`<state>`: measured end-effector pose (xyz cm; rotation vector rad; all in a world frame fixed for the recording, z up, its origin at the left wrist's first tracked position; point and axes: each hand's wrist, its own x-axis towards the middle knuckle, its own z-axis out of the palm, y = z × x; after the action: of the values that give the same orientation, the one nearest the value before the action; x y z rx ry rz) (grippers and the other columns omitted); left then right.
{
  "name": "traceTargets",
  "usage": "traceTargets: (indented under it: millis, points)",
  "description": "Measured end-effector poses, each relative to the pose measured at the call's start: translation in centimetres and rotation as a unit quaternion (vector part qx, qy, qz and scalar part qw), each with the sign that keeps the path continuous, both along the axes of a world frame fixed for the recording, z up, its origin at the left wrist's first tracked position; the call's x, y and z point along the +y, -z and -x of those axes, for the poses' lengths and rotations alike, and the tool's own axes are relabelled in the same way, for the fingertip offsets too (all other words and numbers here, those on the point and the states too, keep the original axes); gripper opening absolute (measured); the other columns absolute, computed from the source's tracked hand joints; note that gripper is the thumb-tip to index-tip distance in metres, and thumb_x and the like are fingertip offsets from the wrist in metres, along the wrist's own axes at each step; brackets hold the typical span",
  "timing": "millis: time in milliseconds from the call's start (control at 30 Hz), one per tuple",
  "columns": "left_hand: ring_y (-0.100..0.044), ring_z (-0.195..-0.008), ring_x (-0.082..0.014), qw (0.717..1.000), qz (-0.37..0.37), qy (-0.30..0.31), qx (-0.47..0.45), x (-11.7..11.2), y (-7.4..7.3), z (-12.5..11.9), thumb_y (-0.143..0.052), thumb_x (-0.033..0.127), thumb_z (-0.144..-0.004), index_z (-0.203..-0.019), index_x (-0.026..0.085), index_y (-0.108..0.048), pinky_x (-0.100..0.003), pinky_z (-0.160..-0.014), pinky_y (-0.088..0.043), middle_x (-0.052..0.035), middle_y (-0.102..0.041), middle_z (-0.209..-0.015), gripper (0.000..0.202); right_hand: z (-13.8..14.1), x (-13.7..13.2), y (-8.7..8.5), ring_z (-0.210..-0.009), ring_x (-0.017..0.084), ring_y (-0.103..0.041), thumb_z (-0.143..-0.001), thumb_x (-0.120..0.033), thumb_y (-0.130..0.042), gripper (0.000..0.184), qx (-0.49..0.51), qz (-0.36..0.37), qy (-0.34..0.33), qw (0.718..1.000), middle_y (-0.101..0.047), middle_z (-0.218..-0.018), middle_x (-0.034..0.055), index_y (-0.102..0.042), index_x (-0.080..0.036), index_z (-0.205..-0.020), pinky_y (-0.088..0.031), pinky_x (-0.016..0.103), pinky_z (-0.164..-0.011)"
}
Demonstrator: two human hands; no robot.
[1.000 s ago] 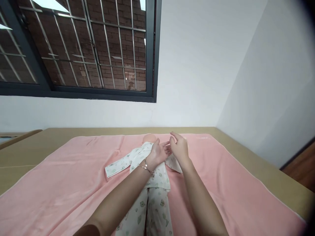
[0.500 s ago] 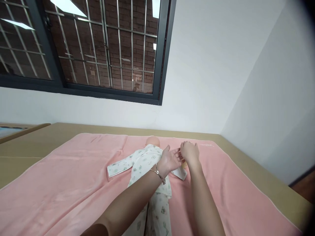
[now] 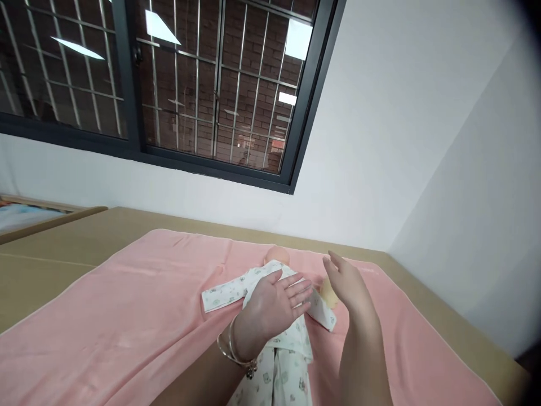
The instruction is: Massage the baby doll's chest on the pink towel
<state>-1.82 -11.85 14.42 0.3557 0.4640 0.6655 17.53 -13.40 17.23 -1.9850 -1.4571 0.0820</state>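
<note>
"Head view, from beside the bedding: how many hands?"

"Two, both bare. The left hand lies palm up over the doll's middle, fingers straight and slightly spread, thumb apart. I can't tell whether it touches the cloth."

"And the right hand?"

"Just beyond the left fingertips, back towards us. Two digits show, straight with a small gap; how the rest stand I can't tell, they're hidden."

"Where's the doll?"

"Just one, on its back beneath the left hand, in thin white printed cloth. Two sleeves stretch outward, flat and crisp, and two trouser legs run out of sight at the bottom. Its head is a smooth, round crown."

"Anything on the wrist?"

"Two slim metal bangles, I think, with small charms too blurred to make out."

"And that yellow object?"

"Single, pale, near the farther sleeve, partly behind the right hand. I can't name it."

"What's under it all?"

"One soft pink blanket, rippled, pale-edged, cut off below, on a tan wooden surface. Behind, one dark-framed window, two panes showing, with thin metal bars."
</note>
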Motion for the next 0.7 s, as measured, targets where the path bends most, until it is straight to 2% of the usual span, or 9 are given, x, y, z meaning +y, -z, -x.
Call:
traceTargets:
  millis: [67, 133, 200, 267, 367, 500, 600, 700]
  points:
    - [-0.057, -0.13, -0.0244, 1.0, -0.015, -0.02, -0.01, -0.4, -0.7, 0.9, -0.033, 0.045, -0.097, -0.136, 0.016, -0.051, -0.039, -0.107, -0.046, -0.0152, -0.057, -0.141, 0.052, 2.6, -2.6, -1.0, -0.138, 0.027, -0.049, -0.096, -0.051, -0.038, 0.057, 0.026, -0.023, -0.028, 0.999, -0.062, -0.138, 0.0116, -0.055, -0.023, -0.143, -0.042, 0.042, -0.11]
    - [-0.054, -0.133, -0.0243, 0.999, -0.03, -0.035, -0.021, -0.9, -1.5, 1.8, -0.034, 0.045, -0.098, -0.136, 0.015, -0.051, -0.038, -0.11, -0.043, -0.0152, -0.055, -0.143, 0.052, 5.1, -5.2, -1.8, -0.142, 0.029, -0.043, -0.096, -0.054, -0.039, 0.06, 0.049, -0.033, -0.054, 0.997, -0.06, -0.14, 0.0098, -0.05, -0.024, -0.146, -0.041, 0.045, -0.111]
    - [-0.052, -0.135, -0.0251, 0.998, -0.042, -0.036, -0.038, -1.5, -2.4, 2.7, -0.037, 0.043, -0.097, -0.136, 0.012, -0.05, -0.039, -0.112, -0.041, -0.0157, -0.054, -0.144, 0.051, 7.2, -7.2, -2.3, -0.146, 0.031, -0.036, -0.097, -0.057, -0.038, 0.063, 0.063, -0.035, -0.082, 0.994, -0.055, -0.146, 0.0083, -0.043, -0.024, -0.15, -0.038, 0.052, -0.113]
    - [-0.052, -0.135, -0.0253, 0.996, -0.051, -0.036, -0.057, -1.9, -3.0, 3.4, -0.04, 0.042, -0.097, -0.138, 0.012, -0.048, -0.039, -0.113, -0.04, -0.0161, -0.053, -0.145, 0.051, 8.9, -8.6, -2.3, -0.149, 0.031, -0.029, -0.097, -0.057, -0.038, 0.064, 0.049, -0.04, -0.08, 0.995, -0.045, -0.154, 0.0071, -0.041, -0.023, -0.151, -0.03, 0.057, -0.118]
    - [-0.053, -0.133, -0.0251, 0.995, -0.058, -0.045, -0.067, -2.2, -3.5, 4.0, -0.04, 0.042, -0.097, -0.138, 0.013, -0.049, -0.039, -0.113, -0.04, -0.0164, -0.053, -0.145, 0.051, 10.2, -9.6, -1.7, -0.151, 0.031, -0.023, -0.098, -0.057, -0.039, 0.065, -0.012, -0.029, -0.096, 0.995, -0.035, -0.159, 0.005, -0.037, -0.023, -0.153, -0.019, 0.061, -0.123]
    - [-0.056, -0.129, -0.0247, 0.995, -0.063, -0.048, -0.065, -2.5, -3.5, 3.7, -0.039, 0.043, -0.098, -0.137, 0.011, -0.05, -0.038, -0.114, -0.039, -0.0174, -0.057, -0.14, 0.052, 10.5, -10.3, -1.0, -0.152, 0.032, -0.02, -0.099, -0.055, -0.041, 0.064, -0.063, -0.002, -0.154, 0.986, -0.028, -0.162, 0.0018, -0.028, -0.029, -0.156, -0.027, 0.062, -0.12]
    - [-0.058, -0.127, -0.0254, 0.992, -0.075, -0.015, -0.099, -3.3, -3.8, 3.3, -0.037, 0.043, -0.099, -0.136, 0.012, -0.053, -0.039, -0.114, -0.038, -0.0152, -0.06, -0.135, 0.051, 10.7, -10.3, -0.9, -0.152, 0.033, -0.019, -0.099, -0.051, -0.044, 0.065, -0.098, 0.002, -0.2, 0.975, -0.024, -0.164, 0.0007, -0.021, -0.034, -0.157, -0.032, 0.061, -0.118]
    - [-0.058, -0.127, -0.0276, 0.985, -0.095, 0.025, -0.142, -4.4, -4.3, 3.1, -0.035, 0.047, -0.099, -0.136, 0.015, -0.054, -0.042, -0.115, -0.037, -0.0124, -0.063, -0.132, 0.052, 11.5, -9.7, -0.7, -0.153, 0.035, -0.012, -0.098, -0.047, -0.049, 0.071, -0.131, -0.015, -0.239, 0.962, -0.019, -0.165, 0.0031, -0.015, -0.033, -0.159, -0.029, 0.065, -0.118]
